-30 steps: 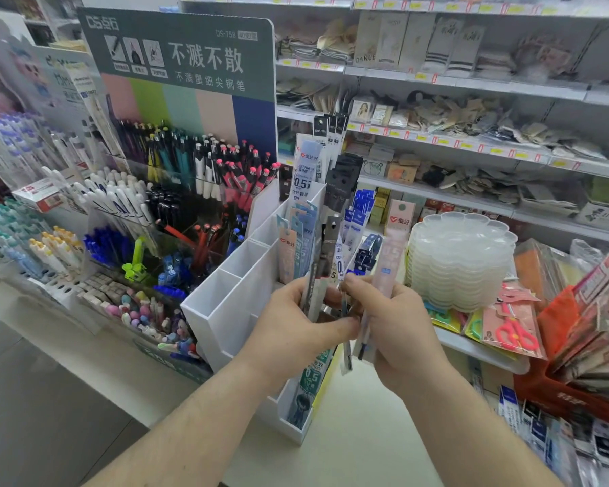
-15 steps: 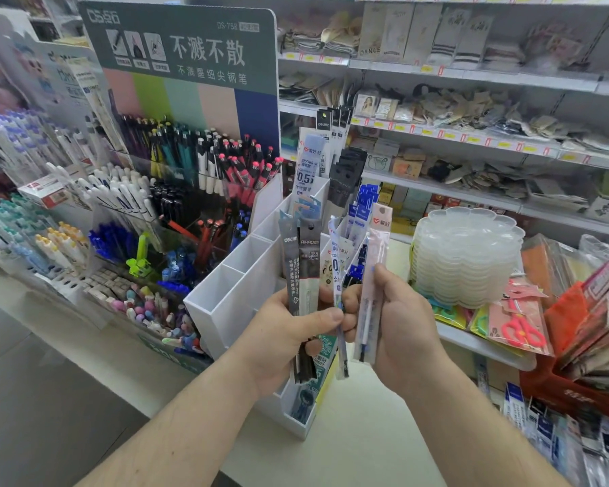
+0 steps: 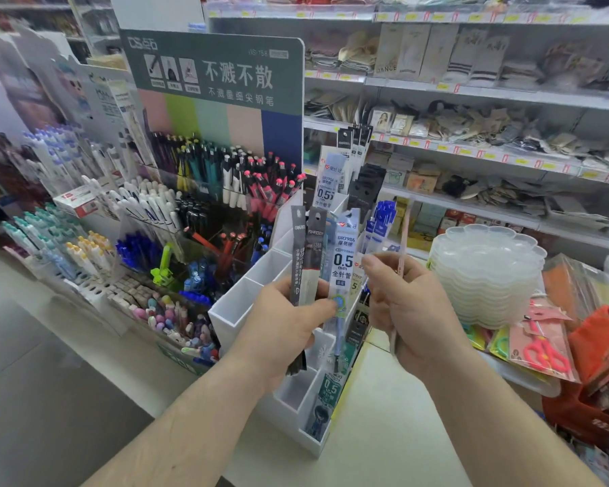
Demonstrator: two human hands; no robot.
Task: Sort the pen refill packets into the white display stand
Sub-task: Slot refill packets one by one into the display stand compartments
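Refill packets (image 3: pixel 341 261) overlap in both hands, hiding the white stand's (image 3: pixel 232 307) middle compartments.

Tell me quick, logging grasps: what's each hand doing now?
Left hand: grips a fan of refill packets.
Right hand: pinches one pink-edged packet.

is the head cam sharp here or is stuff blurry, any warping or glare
Head view: the light blue 0.5 packet in the left hand reads sharply; the thin packet in the right hand is smeared; the back shelves are soft and bow from the wide lens; lighting is even, with mild sheen on the clear trays.
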